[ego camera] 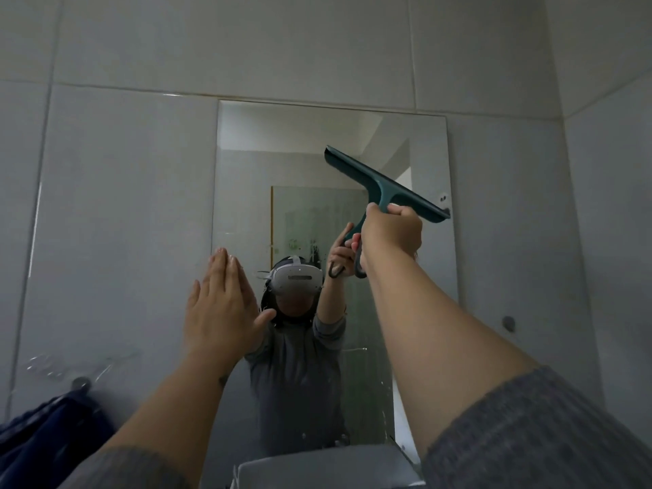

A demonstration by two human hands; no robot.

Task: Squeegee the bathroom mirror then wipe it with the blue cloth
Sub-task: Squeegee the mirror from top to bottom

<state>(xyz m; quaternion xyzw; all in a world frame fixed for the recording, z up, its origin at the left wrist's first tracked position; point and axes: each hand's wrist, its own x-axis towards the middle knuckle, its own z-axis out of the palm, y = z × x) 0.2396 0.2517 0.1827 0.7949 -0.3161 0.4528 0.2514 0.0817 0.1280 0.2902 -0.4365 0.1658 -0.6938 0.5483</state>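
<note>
The frameless mirror (300, 142) hangs on the tiled wall ahead. My right hand (391, 234) grips the handle of a teal squeegee (384, 183), whose blade lies tilted across the mirror's upper right part, its right end at the mirror's edge. My left hand (222, 305) is flat, fingers together, pressed against the mirror's left edge and the tile beside it. A dark blue cloth (49, 432) hangs from a hook at the lower left.
Grey wall tiles (116, 206) surround the mirror. A round metal hook (508, 323) sits on the wall right of the mirror. A white fixture top (317, 467) lies just below the mirror. The mirror shows a person with a headset.
</note>
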